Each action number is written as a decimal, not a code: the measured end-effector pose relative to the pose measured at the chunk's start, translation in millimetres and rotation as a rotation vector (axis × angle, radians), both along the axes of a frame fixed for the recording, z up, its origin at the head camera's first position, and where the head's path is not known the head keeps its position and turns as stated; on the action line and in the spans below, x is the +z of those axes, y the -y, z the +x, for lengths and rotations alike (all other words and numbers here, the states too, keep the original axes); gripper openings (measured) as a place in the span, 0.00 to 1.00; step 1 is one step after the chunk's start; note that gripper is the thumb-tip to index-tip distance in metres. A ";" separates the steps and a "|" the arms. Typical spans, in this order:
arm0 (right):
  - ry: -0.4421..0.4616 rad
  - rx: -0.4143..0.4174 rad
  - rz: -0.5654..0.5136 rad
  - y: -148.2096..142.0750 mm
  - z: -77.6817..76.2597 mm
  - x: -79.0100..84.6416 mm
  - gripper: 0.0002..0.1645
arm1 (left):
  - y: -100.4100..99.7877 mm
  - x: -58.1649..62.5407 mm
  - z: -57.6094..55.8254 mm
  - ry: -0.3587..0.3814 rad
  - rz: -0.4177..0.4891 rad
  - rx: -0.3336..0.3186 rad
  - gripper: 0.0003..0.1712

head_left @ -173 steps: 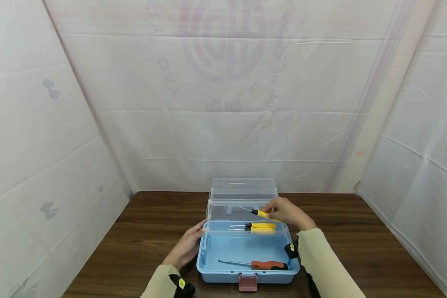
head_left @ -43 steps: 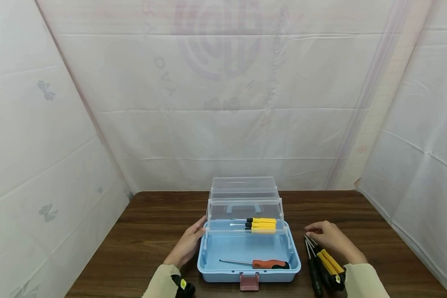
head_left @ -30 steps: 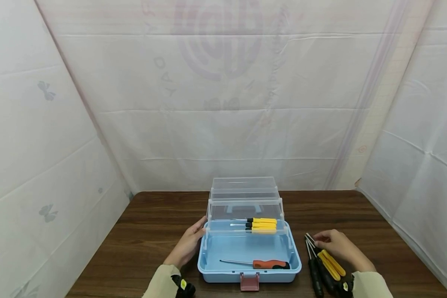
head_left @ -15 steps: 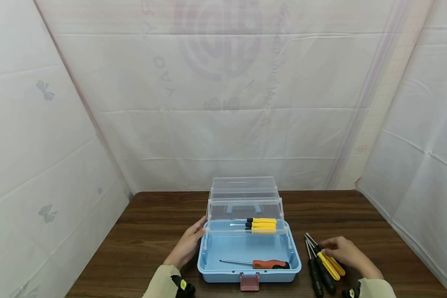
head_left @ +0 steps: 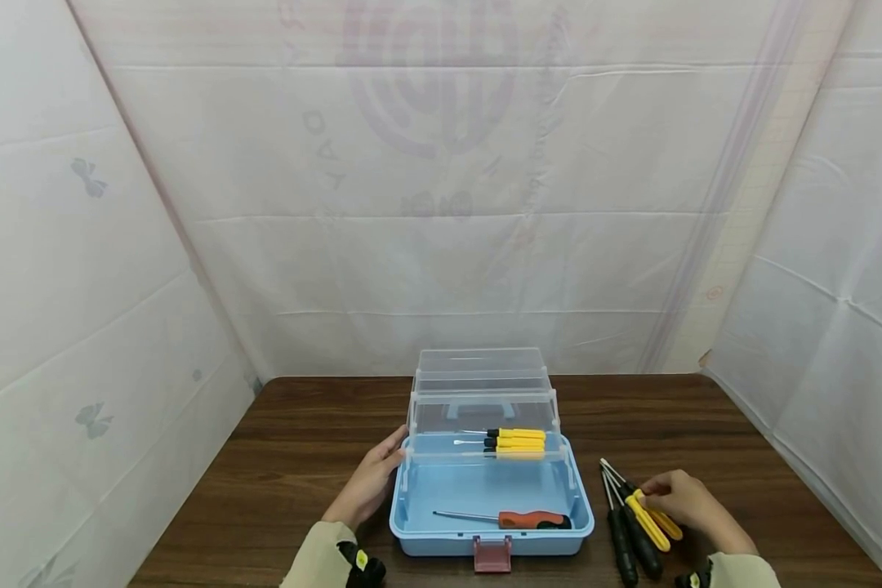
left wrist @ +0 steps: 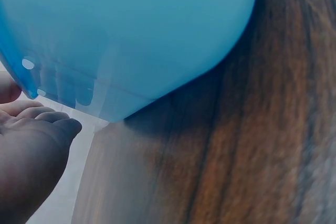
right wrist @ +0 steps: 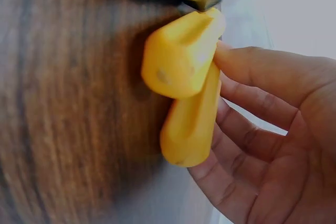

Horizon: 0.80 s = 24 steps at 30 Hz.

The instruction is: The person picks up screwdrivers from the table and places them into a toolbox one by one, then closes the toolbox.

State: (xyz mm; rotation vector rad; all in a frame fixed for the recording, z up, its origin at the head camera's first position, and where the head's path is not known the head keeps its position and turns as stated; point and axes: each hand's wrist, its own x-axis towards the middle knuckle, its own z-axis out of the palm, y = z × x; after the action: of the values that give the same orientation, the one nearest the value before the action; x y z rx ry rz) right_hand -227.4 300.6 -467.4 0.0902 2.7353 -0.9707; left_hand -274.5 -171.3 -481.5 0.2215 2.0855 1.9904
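An open light-blue toolbox (head_left: 441,545) stands on the table. My left hand (head_left: 371,482) holds its rear left rim, thumb and fingertips at the edge; the left wrist view shows the box's side wall (left wrist: 157,35) close up. To the right of the box, my right hand (head_left: 683,500) pinches the handle of a yellow screwdriver (right wrist: 197,114), one of two lying together on the table. The other yellow screwdriver (right wrist: 176,59) touches it. Beside these lie two black-handled screwdrivers (head_left: 622,545), shafts pointing away from me.
The box's clear tray (head_left: 429,420) holds several yellow-handled screwdrivers (head_left: 520,442) in a row. An orange-and-black screwdriver (head_left: 532,520) lies in the blue base near the front. A reddish latch (head_left: 492,556) hangs at the front. White sheeting (head_left: 441,269) encloses the table's back and sides.
My right hand, earlier holding a yellow screwdriver over the tray, has left it there. It has moved right, then from the shaft tips back toward me onto the yellow handles. My left hand stays put.
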 end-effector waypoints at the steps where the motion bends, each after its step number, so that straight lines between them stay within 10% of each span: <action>1: -0.005 -0.001 0.004 0.0 0.0 -0.3 0.15 | 0.1 0.1 -0.1 0.001 0.000 0.000 0.32; 24: -0.029 0.029 0.067 6.7 2.4 3.1 0.11 | 0.8 2.6 1.8 0.005 -0.006 -0.005 0.32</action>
State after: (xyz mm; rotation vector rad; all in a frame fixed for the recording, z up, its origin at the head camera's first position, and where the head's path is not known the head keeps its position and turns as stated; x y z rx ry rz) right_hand -224.9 293.9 -464.3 0.0476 2.7880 -0.8798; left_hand -272.7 -172.0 -478.9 0.2208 2.0854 1.9802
